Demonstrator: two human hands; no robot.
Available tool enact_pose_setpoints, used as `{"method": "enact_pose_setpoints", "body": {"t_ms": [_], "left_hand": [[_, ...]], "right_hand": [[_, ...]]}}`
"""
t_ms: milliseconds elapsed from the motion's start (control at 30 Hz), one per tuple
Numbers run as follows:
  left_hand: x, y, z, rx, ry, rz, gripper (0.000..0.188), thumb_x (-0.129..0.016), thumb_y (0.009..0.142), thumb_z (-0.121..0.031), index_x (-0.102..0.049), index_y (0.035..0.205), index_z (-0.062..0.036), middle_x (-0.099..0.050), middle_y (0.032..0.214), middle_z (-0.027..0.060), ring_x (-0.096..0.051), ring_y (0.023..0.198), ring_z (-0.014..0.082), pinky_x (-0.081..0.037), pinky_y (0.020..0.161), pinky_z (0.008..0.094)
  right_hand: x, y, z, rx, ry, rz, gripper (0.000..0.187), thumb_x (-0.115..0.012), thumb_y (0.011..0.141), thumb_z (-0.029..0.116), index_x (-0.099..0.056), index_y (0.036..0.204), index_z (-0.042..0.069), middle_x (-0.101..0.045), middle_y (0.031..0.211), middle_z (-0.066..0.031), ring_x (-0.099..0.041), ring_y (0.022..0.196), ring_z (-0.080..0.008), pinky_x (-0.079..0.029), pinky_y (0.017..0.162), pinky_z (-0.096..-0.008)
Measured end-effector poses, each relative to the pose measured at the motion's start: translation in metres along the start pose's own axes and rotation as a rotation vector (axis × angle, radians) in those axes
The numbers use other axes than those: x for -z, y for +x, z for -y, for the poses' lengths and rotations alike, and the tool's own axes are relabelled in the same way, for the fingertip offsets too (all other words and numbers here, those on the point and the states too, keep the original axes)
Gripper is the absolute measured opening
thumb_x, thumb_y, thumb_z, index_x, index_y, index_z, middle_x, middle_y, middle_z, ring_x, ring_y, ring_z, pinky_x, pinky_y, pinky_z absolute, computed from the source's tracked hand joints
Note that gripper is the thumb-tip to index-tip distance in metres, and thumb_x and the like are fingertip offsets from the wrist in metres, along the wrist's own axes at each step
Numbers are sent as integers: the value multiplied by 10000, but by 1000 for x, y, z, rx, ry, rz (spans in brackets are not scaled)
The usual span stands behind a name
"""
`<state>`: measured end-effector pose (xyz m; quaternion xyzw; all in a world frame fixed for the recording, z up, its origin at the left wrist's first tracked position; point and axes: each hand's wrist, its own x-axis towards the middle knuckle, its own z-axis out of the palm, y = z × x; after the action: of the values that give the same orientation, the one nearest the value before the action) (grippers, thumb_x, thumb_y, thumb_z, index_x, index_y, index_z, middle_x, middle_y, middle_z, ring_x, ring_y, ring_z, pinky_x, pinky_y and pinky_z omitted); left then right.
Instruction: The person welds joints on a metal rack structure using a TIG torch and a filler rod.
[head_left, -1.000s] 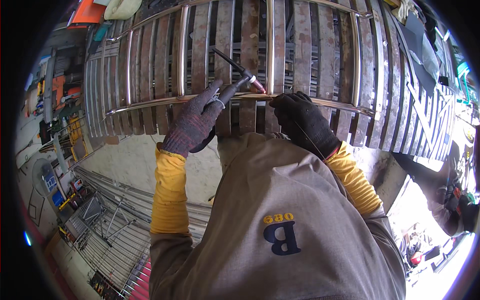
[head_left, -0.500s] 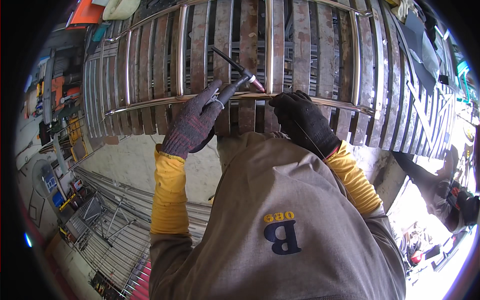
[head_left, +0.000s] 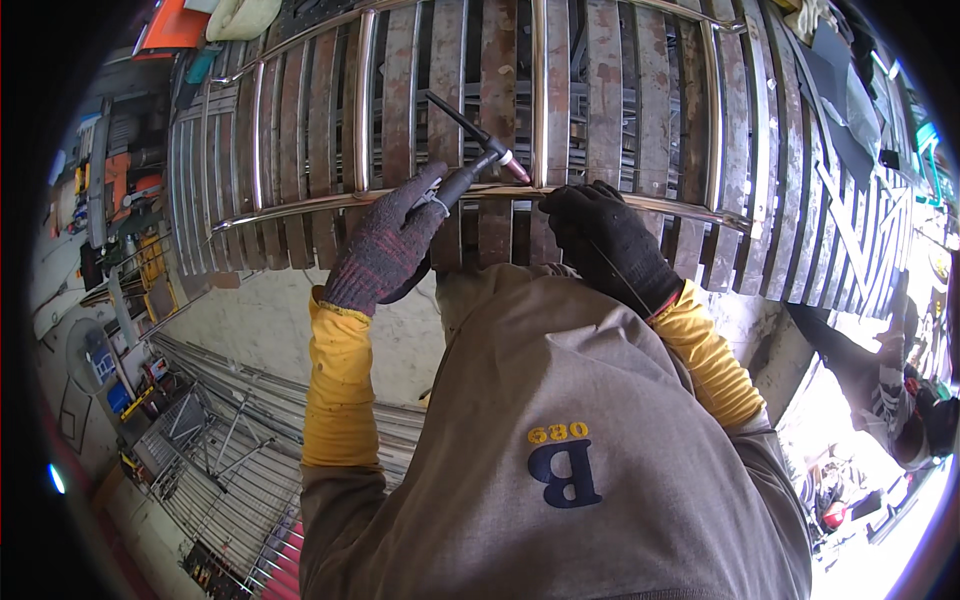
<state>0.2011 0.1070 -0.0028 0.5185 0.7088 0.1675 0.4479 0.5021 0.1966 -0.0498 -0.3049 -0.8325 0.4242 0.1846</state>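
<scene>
Metal workshop, slatted steel counter (head_left: 610,120) across 12 o'clock, clutter and wire racks (head_left: 210,470) at 8 o'clock. Polished tube frame (head_left: 640,203) lies on the slats. Left hand (head_left: 385,250), knit glove, grip closed around welding torch (head_left: 470,170); nozzle tip points at the joint where an upright tube meets the cross tube, about 12 o'clock of frame centre, close to touching. Right hand (head_left: 605,240), black glove, at 1 o'clock of the torso, rests on the cross tube just beside the joint; thin filler wire (head_left: 612,272) seems pinched in it, grip mostly closed. Judgement: brace both wrists on the tube, keep tip steady, feed wire low.
</scene>
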Motion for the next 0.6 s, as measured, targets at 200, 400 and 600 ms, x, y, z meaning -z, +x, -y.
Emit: {"method": "enact_pose_setpoints", "body": {"t_ms": [200, 400, 600], "left_hand": [[-1, -3, -14, 27, -26, -34, 487, -631, 1101, -191, -606, 1587, -188, -651, 932, 51, -579, 667, 98, -518, 582, 293], [-9, -4, 5, -12, 52, -55, 573, -585, 1112, -189, -483, 1676, -206, -631, 889, 62, -589, 688, 124, -538, 651, 317], [-13, -8, -1, -19, 59, -52, 564, -585, 1114, -219, -473, 1650, -84, -696, 1384, 296, -713, 1222, 440, -564, 1026, 485]], "right_hand": [[-8, -5, -14, 166, -166, -16, 263, -661, 963, 118, -685, 1217, 54, -709, 1073, -157, -678, 1043, -367, -522, 982, -497], [-1, -1, -2, 3, -5, 12, 258, -695, 922, 101, -696, 1173, 42, -724, 1053, -169, -679, 1042, -392, -493, 981, -502], [-1, -2, -3, 14, -12, -24, 261, -694, 913, 91, -699, 1170, 44, -724, 1033, -157, -684, 1027, -386, -497, 977, -500]]}}
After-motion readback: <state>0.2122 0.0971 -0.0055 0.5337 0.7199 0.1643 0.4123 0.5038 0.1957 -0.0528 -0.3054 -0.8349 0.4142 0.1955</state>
